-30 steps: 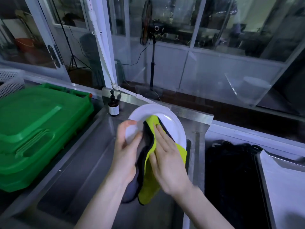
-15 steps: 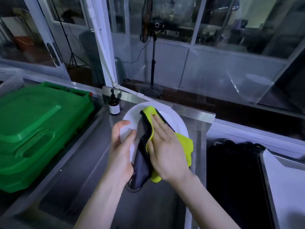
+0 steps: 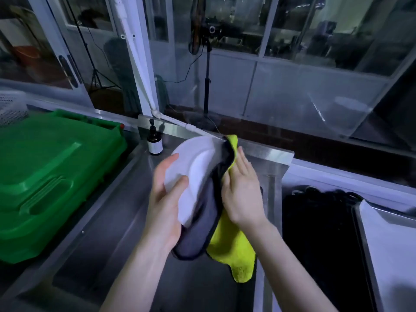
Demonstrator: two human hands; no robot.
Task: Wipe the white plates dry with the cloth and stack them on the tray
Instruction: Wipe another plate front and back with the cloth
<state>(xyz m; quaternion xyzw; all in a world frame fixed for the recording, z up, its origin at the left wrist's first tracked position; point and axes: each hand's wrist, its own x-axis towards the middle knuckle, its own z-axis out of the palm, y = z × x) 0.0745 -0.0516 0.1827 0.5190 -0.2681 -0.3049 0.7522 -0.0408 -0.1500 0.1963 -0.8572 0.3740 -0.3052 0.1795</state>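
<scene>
- Centre frame: a left hand [image 3: 165,199] grips a tilted white plate [image 3: 198,167] by its lower-left rim, thumb across its face.
- A right hand [image 3: 242,192], fingers straight, presses a yellow-and-grey cloth [image 3: 229,244] against the plate's right edge.
- Both are above a steel sink [image 3: 121,210].

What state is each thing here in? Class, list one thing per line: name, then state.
white plate, held tilted on edge over the steel basin, not yet stacked
cloth, draped over the plate's right edge, hanging below
left hand, grips the plate's rim
right hand, fingers straight, presses the cloth on the plate
pump bottle, upright, untouched
green crate, resting at the left, untouched
</scene>
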